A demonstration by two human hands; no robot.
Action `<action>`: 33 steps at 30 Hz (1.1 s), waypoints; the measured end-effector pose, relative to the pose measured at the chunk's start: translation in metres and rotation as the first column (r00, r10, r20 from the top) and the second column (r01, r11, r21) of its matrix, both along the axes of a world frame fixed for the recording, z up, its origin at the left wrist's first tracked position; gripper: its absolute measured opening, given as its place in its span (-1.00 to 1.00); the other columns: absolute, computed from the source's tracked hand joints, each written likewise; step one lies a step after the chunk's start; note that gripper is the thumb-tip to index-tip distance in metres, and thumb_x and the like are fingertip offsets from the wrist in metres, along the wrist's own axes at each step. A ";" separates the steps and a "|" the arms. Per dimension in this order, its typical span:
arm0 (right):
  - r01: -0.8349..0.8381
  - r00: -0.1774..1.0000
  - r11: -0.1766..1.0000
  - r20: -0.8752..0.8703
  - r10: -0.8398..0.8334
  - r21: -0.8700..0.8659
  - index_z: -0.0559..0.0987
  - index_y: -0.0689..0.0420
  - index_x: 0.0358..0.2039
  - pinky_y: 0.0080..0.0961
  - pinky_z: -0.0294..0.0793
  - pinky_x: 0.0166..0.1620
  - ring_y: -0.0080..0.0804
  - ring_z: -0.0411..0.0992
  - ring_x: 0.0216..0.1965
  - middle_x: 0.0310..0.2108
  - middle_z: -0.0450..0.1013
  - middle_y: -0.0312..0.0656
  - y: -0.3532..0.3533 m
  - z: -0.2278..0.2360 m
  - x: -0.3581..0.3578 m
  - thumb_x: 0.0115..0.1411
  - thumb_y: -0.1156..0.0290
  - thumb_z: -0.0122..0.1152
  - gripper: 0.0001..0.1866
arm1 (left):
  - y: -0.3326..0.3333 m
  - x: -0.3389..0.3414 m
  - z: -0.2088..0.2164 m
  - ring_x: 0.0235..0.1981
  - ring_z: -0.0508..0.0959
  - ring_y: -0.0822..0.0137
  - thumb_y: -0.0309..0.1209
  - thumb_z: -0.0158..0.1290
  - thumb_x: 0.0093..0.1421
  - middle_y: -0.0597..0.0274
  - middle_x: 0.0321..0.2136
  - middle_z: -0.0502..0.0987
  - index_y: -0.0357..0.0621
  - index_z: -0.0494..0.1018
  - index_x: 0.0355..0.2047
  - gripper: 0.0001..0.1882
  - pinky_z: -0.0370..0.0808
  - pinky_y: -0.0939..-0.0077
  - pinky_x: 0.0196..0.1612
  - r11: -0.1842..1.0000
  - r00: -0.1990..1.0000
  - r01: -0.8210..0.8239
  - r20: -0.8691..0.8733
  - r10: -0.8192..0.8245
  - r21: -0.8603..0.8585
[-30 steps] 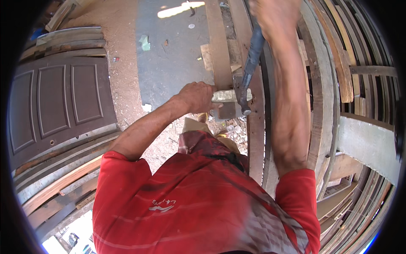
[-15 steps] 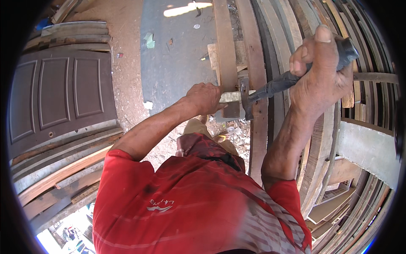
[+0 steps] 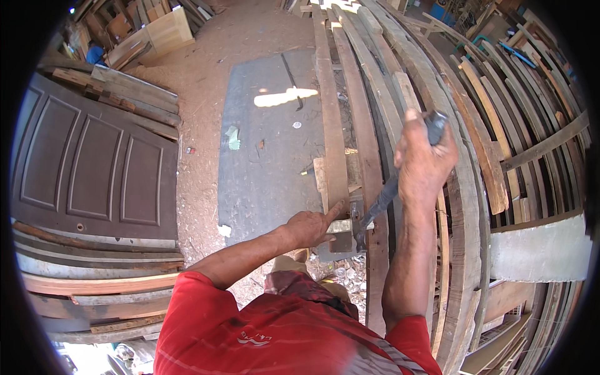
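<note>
My right hand [image 3: 427, 159] is closed round the dark handle of a hammer [image 3: 382, 203], which slants down to the left. The hammer's metal head [image 3: 357, 226] is against or just over a small pale wood block [image 3: 339, 226]; I cannot tell whether they touch. Close to the block's left end, my left hand [image 3: 307, 229] has its thumb and curled fingers on it. Its index finger stretches forward onto the end of a long brown plank [image 3: 335, 156]. Below the block is a darker squared wood end [image 3: 340, 242].
Long boards [image 3: 370, 162] run away from me on the right, beside racked timber [image 3: 525, 119]. A brown panelled door [image 3: 94, 169] lies on stacked planks at left. A grey sheet [image 3: 269, 169] covers part of the floor, with a dark thin rod [image 3: 289, 72] on it.
The view has tilted up, showing more of the far floor and boards. My right hand has come inward with the hammer. My left index finger now points out along the plank.
</note>
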State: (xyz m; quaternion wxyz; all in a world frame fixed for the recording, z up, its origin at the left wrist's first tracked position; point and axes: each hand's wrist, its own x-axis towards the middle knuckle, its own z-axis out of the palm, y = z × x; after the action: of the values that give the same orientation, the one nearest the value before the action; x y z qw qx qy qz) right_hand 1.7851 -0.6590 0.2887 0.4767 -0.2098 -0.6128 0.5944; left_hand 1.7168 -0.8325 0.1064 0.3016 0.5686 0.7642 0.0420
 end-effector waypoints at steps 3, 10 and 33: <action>0.071 0.995 0.995 -0.078 -0.066 0.069 0.44 0.13 -0.35 -0.64 0.18 -0.67 -0.67 0.22 -0.73 -0.66 0.33 -0.35 -0.030 -0.013 0.030 0.28 0.43 0.32 -0.81 | 0.001 -0.002 0.001 -0.21 0.65 -0.24 0.00 0.06 0.36 -0.25 -0.24 0.64 -0.05 -0.19 0.51 -0.07 0.57 -0.08 -0.11 0.999 0.998 0.020 0.058 -0.018 -0.029; 0.062 0.995 0.997 -0.080 -0.059 0.041 0.46 0.14 -0.32 -0.68 0.22 -0.62 -0.73 0.26 -0.67 -0.59 0.36 -0.38 -0.028 -0.007 0.039 0.28 0.46 0.35 -0.82 | 0.004 0.005 0.005 -0.14 0.65 -0.15 -0.11 0.08 0.35 -0.19 -0.22 0.65 0.05 -0.06 0.50 -0.16 0.57 0.01 -0.06 0.999 0.995 0.048 0.084 -0.048 -0.007; 0.142 0.953 0.980 -0.288 -0.097 0.139 0.43 0.15 -0.21 -0.63 0.28 -0.70 -0.63 0.24 -0.74 -0.66 0.29 -0.27 -0.043 -0.027 0.083 0.29 0.39 0.27 -0.81 | 0.015 -0.007 -0.004 -0.10 0.62 -0.24 -0.12 0.12 0.31 -0.22 -0.16 0.63 0.06 0.02 0.46 -0.19 0.55 -0.06 -0.03 0.999 0.987 0.038 0.155 -0.036 -0.011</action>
State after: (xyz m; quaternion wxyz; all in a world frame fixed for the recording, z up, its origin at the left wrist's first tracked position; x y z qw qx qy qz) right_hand 1.8679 -0.7023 0.2613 0.6088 -0.1220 -0.5705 0.5376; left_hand 1.7102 -0.8174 0.1027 0.3647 0.5757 0.7280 0.0751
